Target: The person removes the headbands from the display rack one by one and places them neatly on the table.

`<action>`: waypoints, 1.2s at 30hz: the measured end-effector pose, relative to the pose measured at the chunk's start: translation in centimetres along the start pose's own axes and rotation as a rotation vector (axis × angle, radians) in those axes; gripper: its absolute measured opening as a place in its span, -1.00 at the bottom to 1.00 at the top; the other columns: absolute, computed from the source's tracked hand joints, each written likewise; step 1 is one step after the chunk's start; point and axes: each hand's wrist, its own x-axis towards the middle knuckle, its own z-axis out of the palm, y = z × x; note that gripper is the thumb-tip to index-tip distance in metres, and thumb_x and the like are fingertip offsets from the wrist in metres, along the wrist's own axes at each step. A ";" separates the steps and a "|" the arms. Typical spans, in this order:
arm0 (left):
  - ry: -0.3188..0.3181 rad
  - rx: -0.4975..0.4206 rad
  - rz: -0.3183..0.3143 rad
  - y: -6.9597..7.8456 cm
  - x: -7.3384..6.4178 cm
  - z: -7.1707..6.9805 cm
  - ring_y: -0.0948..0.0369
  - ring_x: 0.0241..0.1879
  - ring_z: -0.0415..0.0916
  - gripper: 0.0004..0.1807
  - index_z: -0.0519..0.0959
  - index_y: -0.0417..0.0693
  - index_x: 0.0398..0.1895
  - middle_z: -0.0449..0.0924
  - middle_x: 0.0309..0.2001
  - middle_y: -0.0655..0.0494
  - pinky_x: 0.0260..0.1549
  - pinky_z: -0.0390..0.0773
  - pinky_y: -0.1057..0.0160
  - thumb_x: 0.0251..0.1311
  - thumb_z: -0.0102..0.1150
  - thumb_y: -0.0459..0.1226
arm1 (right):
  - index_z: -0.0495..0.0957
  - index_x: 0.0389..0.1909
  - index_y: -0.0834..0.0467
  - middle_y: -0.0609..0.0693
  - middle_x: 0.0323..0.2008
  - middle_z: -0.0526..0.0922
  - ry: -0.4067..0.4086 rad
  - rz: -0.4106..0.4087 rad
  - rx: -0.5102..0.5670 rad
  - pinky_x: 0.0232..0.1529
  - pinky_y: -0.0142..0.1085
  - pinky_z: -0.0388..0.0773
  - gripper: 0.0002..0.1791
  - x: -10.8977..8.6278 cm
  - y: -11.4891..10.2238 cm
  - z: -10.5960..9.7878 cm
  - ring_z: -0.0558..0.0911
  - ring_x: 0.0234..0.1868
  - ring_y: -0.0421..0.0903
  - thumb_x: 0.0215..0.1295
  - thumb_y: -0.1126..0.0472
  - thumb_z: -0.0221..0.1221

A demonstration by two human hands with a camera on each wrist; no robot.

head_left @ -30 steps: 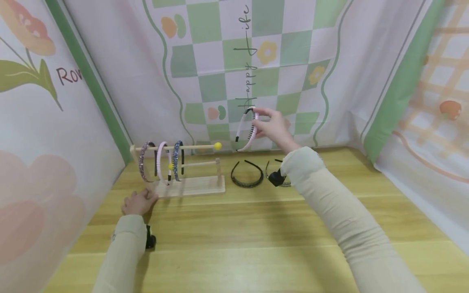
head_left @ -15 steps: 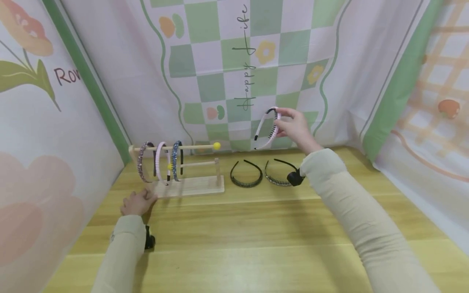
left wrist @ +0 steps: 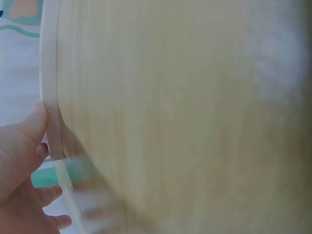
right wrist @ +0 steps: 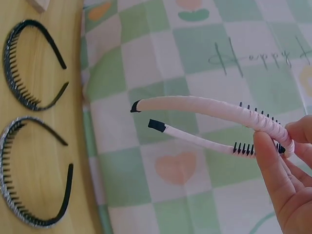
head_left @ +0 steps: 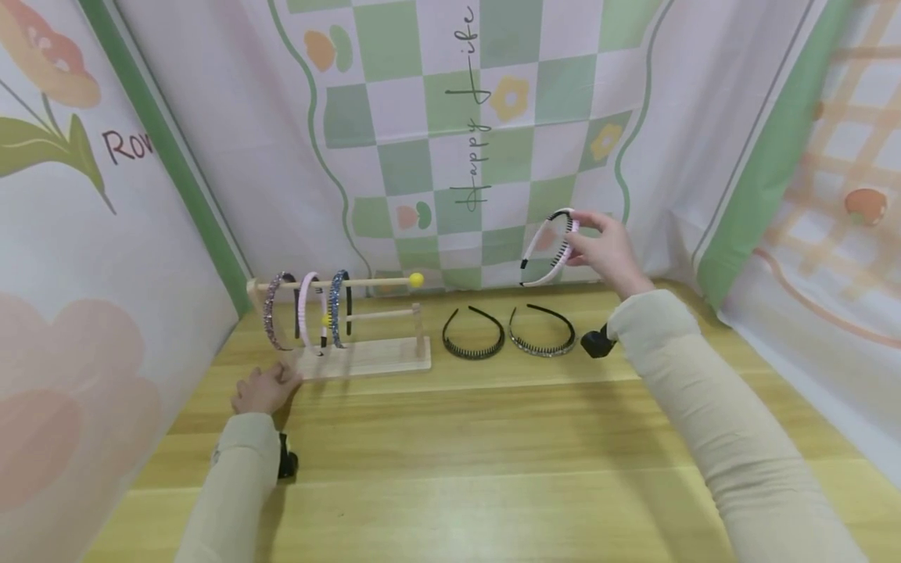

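A: Hung with what, over on the wooden stand (head_left: 366,357)?

B: With three headbands, all looped over the upper rod (head_left: 380,282); from the left, a mauve glitter headband (head_left: 271,317), a pale pink headband (head_left: 304,313), a blue glitter headband (head_left: 336,309); hanging side by side, well apart from the yellow ball (head_left: 417,279) at the tip.

A: And out on the counter (head_left: 436,446)?

B: Right of the stand, a black toothed headband (head_left: 473,354), then a silvery-black headband (head_left: 540,350); lying just beside each other, with tips towards the checked cloth (head_left: 394,47).

A: Holding anything in the right hand (head_left: 604,244)?

B: Yes; pinching a pink-wrapped headband (right wrist: 195,105) by its curve, fingers clamped on it against the thumb; up in the air before the cloth, above and a little right of the silvery-black one; black-tipped ends pointing down and left; sleeve (head_left: 725,407) stretched well forward.

A: And with the left hand (head_left: 263,389)?

B: Resting low; nipping the near left corner of the stand's base between thumb and forefinger; two other fingers spread apart beside it, seen from the wrist.
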 end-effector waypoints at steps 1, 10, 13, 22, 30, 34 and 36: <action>0.000 -0.001 -0.002 0.0 0.0 0.0 -0.45 0.13 -0.08 -0.15 0.05 -0.12 0.38 -0.18 0.29 -0.51 0.02 -0.01 -0.40 0.20 -0.19 0.26 | 0.21 0.30 0.27 0.23 0.26 0.24 0.004 -0.001 0.000 -0.37 -0.37 0.59 -0.43 0.0 0.2 -0.2 0.59 -0.50 -0.21 0.25 0.41 0.04; 0.005 0.001 0.006 -0.1 0.2 0.3 -0.42 0.13 -0.05 -0.15 0.06 -0.13 0.37 -0.16 0.29 -0.50 0.02 0.01 -0.39 0.21 -0.19 0.25 | 0.12 0.33 0.28 0.30 0.28 0.16 0.012 0.029 0.000 -0.30 -0.33 0.59 -0.41 -0.4 2.6 -2.2 0.58 -0.49 -0.22 0.26 0.44 -0.02; 0.003 0.001 0.005 0.0 0.1 0.2 -0.41 0.13 -0.04 -0.16 0.07 -0.13 0.37 -0.15 0.29 -0.49 0.01 0.02 -0.39 0.21 -0.18 0.25 | 0.11 0.34 0.28 0.31 0.29 0.14 0.022 0.047 0.006 -0.28 -0.33 0.59 -0.40 -0.5 3.5 -2.8 0.58 -0.49 -0.23 0.27 0.44 -0.03; 0.008 -0.002 0.002 0.0 0.1 0.3 -0.39 0.11 -0.02 -0.16 0.07 -0.12 0.37 -0.11 0.27 -0.49 0.00 0.04 -0.38 0.21 -0.18 0.24 | 0.06 0.34 0.33 0.34 0.26 0.14 0.049 0.098 0.011 -0.24 -0.33 0.58 -0.40 -0.8 6.3 -4.3 0.59 -0.44 -0.20 0.28 0.45 -0.04; 0.010 0.008 0.015 0.0 -0.1 0.1 -0.40 0.09 0.01 -0.16 0.07 -0.14 0.37 -0.10 0.27 -0.50 -0.01 0.08 -0.37 0.21 -0.18 0.25 | 0.03 0.33 0.37 0.38 0.25 0.09 0.072 0.143 0.029 -0.23 -0.34 0.57 -0.39 -1.4 8.5 -5.2 0.56 -0.46 -0.26 0.27 0.46 -0.05; 0.009 0.004 0.009 0.1 -0.2 0.0 -0.40 0.10 0.00 -0.16 0.07 -0.14 0.37 -0.11 0.27 -0.49 -0.01 0.07 -0.36 0.21 -0.18 0.24 | 0.01 0.34 0.37 0.35 0.20 0.13 0.067 0.148 0.007 -0.23 -0.34 0.57 -0.40 -1.8 9.4 -5.5 0.56 -0.44 -0.25 0.29 0.45 -0.05; 0.008 0.005 0.007 0.1 -0.3 0.0 -0.40 0.11 -0.01 -0.16 0.07 -0.14 0.37 -0.12 0.28 -0.49 0.00 0.07 -0.36 0.22 -0.18 0.24 | 0.01 0.34 0.38 0.35 0.19 0.14 0.074 0.153 -0.003 -0.24 -0.33 0.58 -0.40 -1.9 9.8 -5.6 0.56 -0.45 -0.26 0.29 0.45 -0.05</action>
